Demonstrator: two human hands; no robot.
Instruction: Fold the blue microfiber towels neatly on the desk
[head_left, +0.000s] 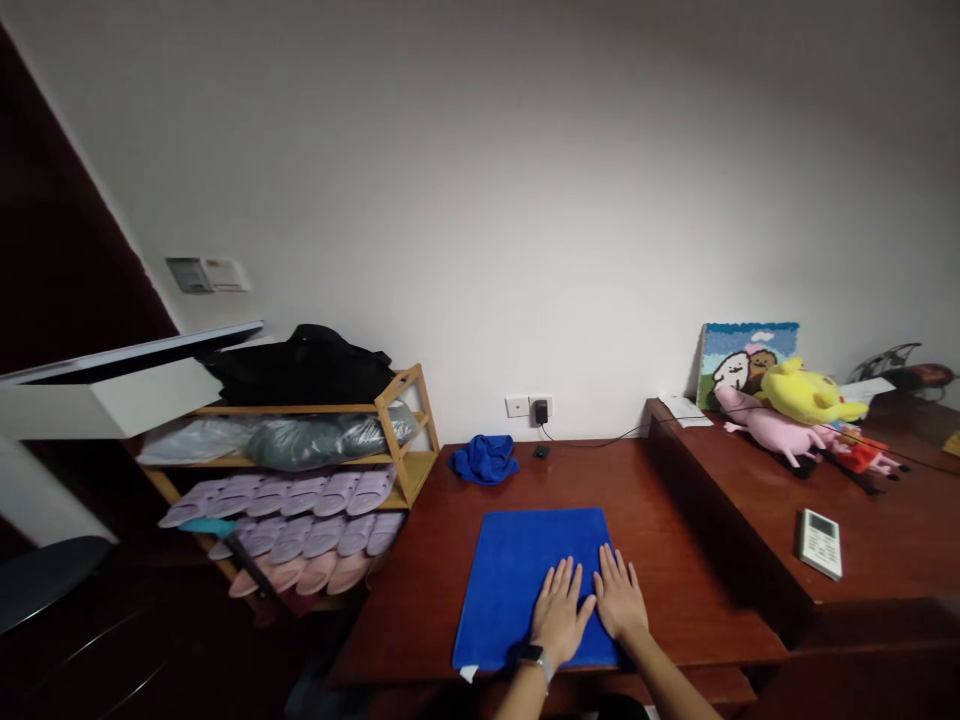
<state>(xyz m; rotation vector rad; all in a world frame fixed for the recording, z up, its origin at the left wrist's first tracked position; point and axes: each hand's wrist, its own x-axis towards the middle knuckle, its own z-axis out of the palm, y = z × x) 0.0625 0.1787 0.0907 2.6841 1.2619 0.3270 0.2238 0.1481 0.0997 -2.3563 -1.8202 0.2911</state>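
Observation:
A blue cloth [517, 570] lies spread flat on the brown wooden table [420, 560], with a small white tag at its near left corner. My left hand [559, 615] rests palm down on the right half of the cloth, fingers stretched out; a watch [534, 655] is on that wrist. Close beside it, my right hand [621, 597] also lies flat, across the cloth's right edge. Neither hand holds anything. Farther back, a crumpled blue cloth [486, 460] sits near the wall.
Left of the table stands a wooden rack [412, 470] with slippers [330, 492] and a black bag [300, 368]. A charger [541, 411] is plugged into the wall. On the raised surface at right are plush toys [802, 395] and a white remote control [820, 543].

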